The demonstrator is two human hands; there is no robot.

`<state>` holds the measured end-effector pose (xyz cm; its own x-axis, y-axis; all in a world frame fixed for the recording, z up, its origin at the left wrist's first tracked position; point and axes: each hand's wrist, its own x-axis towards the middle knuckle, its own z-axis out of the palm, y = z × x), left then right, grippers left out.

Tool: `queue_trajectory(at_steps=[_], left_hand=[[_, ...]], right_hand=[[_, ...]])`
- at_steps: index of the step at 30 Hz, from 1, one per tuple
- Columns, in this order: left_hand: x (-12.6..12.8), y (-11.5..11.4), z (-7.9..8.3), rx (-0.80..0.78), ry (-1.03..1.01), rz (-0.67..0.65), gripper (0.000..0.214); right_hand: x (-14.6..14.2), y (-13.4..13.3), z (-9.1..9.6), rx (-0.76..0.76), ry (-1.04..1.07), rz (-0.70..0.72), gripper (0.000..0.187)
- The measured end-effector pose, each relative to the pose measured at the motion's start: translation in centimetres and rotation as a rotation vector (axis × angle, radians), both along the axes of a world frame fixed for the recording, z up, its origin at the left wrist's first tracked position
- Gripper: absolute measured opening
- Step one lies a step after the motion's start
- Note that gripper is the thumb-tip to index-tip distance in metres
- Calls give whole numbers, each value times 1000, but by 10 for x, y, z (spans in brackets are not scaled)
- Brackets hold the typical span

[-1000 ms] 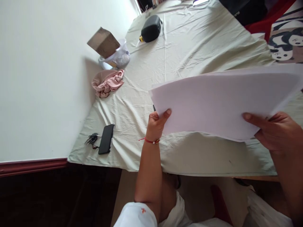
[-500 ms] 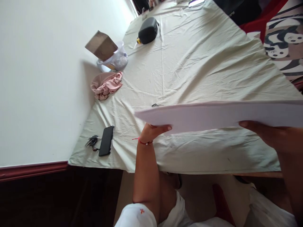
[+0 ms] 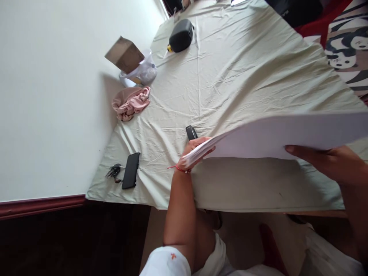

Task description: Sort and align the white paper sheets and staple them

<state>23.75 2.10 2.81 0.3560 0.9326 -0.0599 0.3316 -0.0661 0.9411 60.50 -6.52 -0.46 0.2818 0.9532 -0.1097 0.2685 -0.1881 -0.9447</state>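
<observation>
I hold a stack of white paper sheets [image 3: 287, 134] above the near edge of a table covered with a pale green cloth [image 3: 230, 69]. My left hand [image 3: 194, 151], with a red thread bracelet at the wrist, grips the stack's left corner, which dips toward the cloth. My right hand [image 3: 330, 165] supports the stack from below at the right, thumb along its near edge. A small black object [image 3: 191, 133] lies on the cloth just behind my left hand.
A black phone [image 3: 130, 175] and a bunch of keys [image 3: 113, 171] lie near the table's front left corner. Along the wall side sit a pink cloth [image 3: 130, 102], a cardboard box [image 3: 124, 54] over a plastic bag, and a black pouch [image 3: 181, 35].
The stack's left end has dropped toward the cloth and now tilts down to the left. My left hand moved lower with it, and the small black object has come into view.
</observation>
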Motion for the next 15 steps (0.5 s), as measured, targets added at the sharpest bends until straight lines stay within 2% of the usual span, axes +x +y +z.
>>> queue_trajectory(at_steps=[2,9,11,15], left_hand=[[4,1,-1,-32,9,29,31],[8,6,-11,-156,-208,20,43],[8,6,-12,-202,-205,48,46],[4,7,-10,-284,-145,114,52]], right_hand=[[-8,4,1,11,85,13,52],[-29,11,8,110,348,-29,60],[-29,10,7,80,394,-34,61],[-22,11,0,-75,369,-32,60]])
